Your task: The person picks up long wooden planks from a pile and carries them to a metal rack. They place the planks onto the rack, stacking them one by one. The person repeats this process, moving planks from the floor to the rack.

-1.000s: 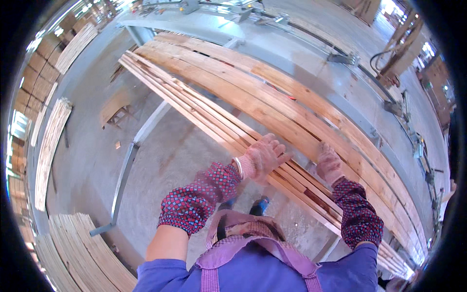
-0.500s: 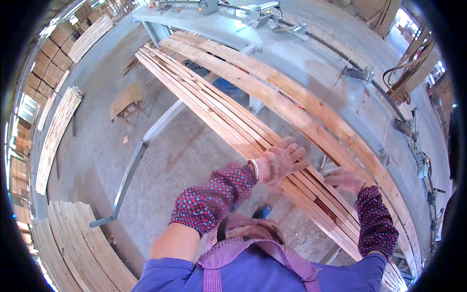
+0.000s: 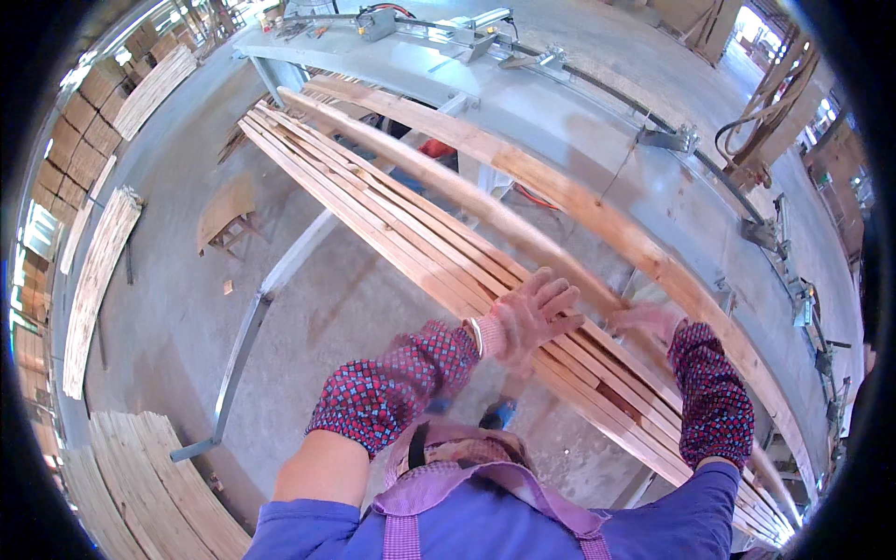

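My left hand, in a pale pink work glove, lies on a bundle of long narrow wooden strips with its fingers stretched out. Beyond it, my gloved right hand is closed on a long wooden board, slightly blurred, that runs alongside the bundle. The thumb and fingertips on the board are partly hidden. A second, wider board lies farther off, along the edge of the grey metal table, with a gap between the two boards.
A grey metal table with clamps along a rail stands beyond the boards. Metal support arms reach out under the strips. Planks are piled at lower left, near a small wooden stool and more stacked wood.
The nearer board has shifted toward me and the strip bundle, with my right hand on it, and the gap to the farther board has widened. My left hand stays on the strips.
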The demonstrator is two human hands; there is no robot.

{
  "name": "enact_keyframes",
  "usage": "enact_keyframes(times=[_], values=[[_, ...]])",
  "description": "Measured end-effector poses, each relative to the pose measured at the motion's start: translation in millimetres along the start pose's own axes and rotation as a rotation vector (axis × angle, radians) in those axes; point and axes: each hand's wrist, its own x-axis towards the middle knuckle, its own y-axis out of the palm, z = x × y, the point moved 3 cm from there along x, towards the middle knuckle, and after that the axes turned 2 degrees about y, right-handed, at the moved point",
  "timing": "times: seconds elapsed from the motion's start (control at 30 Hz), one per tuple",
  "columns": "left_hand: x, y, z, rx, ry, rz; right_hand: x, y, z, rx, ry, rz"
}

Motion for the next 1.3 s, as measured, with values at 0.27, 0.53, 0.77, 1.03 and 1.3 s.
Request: enact_keyframes(times=[0.27, 0.53, 0.77, 1.03, 1.3], values=[[-0.2, -6.9, -3.6, -0.012, -0.013, 0.129, -25.3, 45.8, 2.0, 0.014, -0.088, 0.064], [2.3, -3.5, -2.0, -0.017, -0.013, 0.139, -17.8, 51.6, -6.1, 0.115, -0.2, 0.054], [13.2, 27.0, 2.5, 0.031, 0.005, 0.003, 30.0, -3.0, -16.2, -0.02, -0.152, -0.585], [14.1, -15.6, -1.6, -0.013, 0.012, 0.206, 115.7, -104.5, -41.7, -0.442, 0.379, -0.798], [1.6, 0.3, -5.3, 0.011, -0.031, 0.152, 35.2, -69.5, -1.8, -0.095, 0.088, -0.427]])
